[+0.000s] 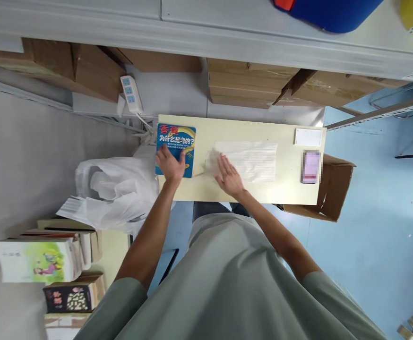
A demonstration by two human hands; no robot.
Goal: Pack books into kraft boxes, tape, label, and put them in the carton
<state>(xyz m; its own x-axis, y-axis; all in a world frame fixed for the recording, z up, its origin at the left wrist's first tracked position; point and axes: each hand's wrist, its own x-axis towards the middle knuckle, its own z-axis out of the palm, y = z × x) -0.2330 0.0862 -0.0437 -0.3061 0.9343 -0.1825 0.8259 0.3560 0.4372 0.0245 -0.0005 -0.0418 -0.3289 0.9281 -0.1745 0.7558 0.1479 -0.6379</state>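
A blue book (189, 155) with red and white lettering lies at the left end of the pale yellow table (291, 191). My left hand (171, 164) rests on its cover, thumb apart from the fingers. Near the table's middle, a thin, translucent white plastic bag (258, 161) is spread flat. My right hand (229, 177) lies on its left part with the fingers stretched out, and the bag looks crumpled there. Neither hand is wrapped round anything that I can see.
At the table's right end are a white card-like box (308, 137) and a purple phone-like object (310, 167). An open carton (337, 189) stands beyond. White plastic bags (117, 184) hang left, above stacked books (68, 257). A power strip (131, 94) and cartons (252, 82) sit behind.
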